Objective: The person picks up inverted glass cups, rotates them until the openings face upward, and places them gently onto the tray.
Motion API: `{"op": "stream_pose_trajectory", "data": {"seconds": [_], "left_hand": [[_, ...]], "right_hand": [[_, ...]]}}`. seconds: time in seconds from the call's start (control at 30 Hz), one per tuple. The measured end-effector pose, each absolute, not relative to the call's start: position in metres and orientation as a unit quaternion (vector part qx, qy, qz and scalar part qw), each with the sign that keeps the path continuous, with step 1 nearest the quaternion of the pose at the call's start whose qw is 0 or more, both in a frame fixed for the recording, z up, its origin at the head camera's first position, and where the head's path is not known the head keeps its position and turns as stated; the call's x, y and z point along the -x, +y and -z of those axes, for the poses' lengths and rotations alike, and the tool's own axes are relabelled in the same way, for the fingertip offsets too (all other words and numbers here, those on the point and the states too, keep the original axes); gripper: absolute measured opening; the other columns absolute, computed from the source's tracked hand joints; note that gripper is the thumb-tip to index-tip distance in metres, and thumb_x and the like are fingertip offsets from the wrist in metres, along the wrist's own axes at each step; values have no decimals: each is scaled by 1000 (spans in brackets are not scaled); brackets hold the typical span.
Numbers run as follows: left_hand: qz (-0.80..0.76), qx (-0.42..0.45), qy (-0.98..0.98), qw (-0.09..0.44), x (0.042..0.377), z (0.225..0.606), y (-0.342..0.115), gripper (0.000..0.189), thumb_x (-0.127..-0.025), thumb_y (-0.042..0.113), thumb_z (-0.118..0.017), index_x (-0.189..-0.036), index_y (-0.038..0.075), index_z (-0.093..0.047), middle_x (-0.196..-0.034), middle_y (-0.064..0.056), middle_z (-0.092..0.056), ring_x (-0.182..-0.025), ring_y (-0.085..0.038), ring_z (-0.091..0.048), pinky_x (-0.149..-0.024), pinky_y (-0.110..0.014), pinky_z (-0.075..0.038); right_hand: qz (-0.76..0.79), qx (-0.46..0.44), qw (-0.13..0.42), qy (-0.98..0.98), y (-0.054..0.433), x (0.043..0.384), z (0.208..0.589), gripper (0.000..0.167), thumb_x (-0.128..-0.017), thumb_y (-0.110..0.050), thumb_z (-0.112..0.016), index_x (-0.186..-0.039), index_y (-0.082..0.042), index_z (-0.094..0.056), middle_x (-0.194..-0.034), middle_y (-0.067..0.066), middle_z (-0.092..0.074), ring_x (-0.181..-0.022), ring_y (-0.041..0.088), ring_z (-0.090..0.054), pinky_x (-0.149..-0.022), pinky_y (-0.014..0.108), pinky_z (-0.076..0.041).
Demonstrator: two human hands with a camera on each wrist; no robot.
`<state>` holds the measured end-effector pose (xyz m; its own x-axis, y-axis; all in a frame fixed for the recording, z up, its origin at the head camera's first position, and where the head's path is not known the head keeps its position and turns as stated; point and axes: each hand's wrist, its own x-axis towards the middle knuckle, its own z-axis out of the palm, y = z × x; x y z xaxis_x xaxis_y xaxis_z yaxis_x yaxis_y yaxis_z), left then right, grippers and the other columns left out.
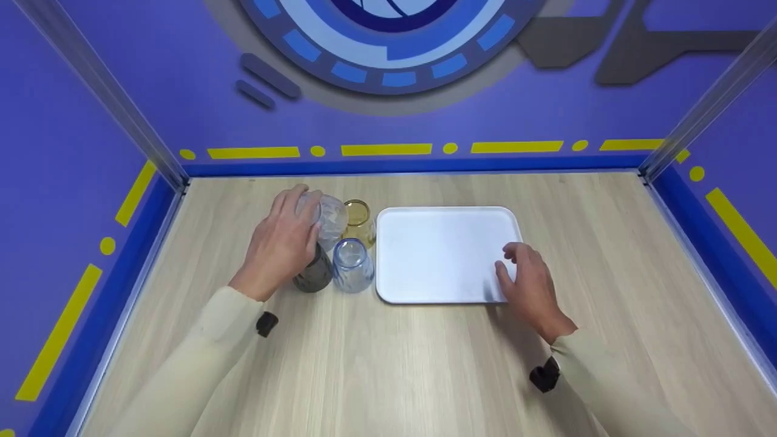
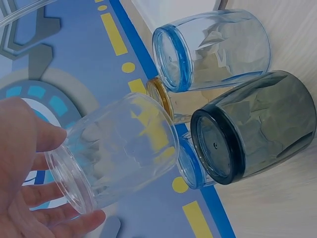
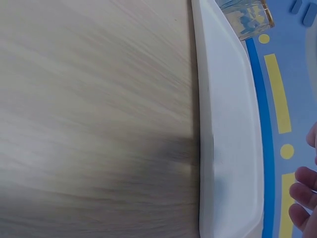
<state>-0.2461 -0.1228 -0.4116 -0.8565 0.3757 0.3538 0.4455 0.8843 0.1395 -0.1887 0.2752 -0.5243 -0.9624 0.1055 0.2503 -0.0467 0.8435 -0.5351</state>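
Nearest: two cream sleeves (image 1: pixel 200 346), each with a black wrist unit (image 1: pixel 267 324) beside the cuff, reach in from about 7 and 5 o'clock over a pale wood-grain worktop (image 1: pixel 376 376).

Right hand (image 1: pixel 531 279): over the white rectangular tray (image 1: pixel 443 255) at its 4 o'clock edge, fingers loosely bent and parted, holding nothing. The right wrist view shows visible fingertips apart from the tray.

Left hand (image 1: pixel 282 233): fingers and thumb curled about the base end of a clear tumbler (image 2: pixel 119 148), spread only to its width. The tumbler is held above the worktop, base within the fingers, mouth pointing away from them. In the head view it lies between 2 and 3 o'clock of the hand's middle.

Adjacent stock, inverted on the worktop: a smoke-grey tumbler (image 1: pixel 314 276) near 5 o'clock of the left hand, partly covered by it; a blue-tinted tumbler (image 1: pixel 353 273) at the grey one's 3 o'clock, just beside the tray; an amber tumbler (image 1: pixel 362 232) at the blue one's 12 o'clock. The left wrist view shows a further blue-based tumbler (image 2: pixel 192 163), mostly hidden behind the grey.

Farthest: a blue-violet wall panel (image 1: pixel 388 127) with yellow dashes, a ring motif at 12 o'clock.
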Motion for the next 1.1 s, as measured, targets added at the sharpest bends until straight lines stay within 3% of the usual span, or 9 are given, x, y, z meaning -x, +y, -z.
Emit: {"op": "stream_pose_trajectory", "data": {"seconds": [1.1], "left_hand": [[155,209,-954,149,245,419,-119,47,-101,24,-48,-144,6,-41,-146,-19,-41,-136,-34,-40,-98,-50,-50]], "right_hand": [[-287,-6,156,-945,274,188,525,29,-93,-17,-61,-116,-3,-51,-106,16,-58,-99,30,-54,-86,43,-43]]}}
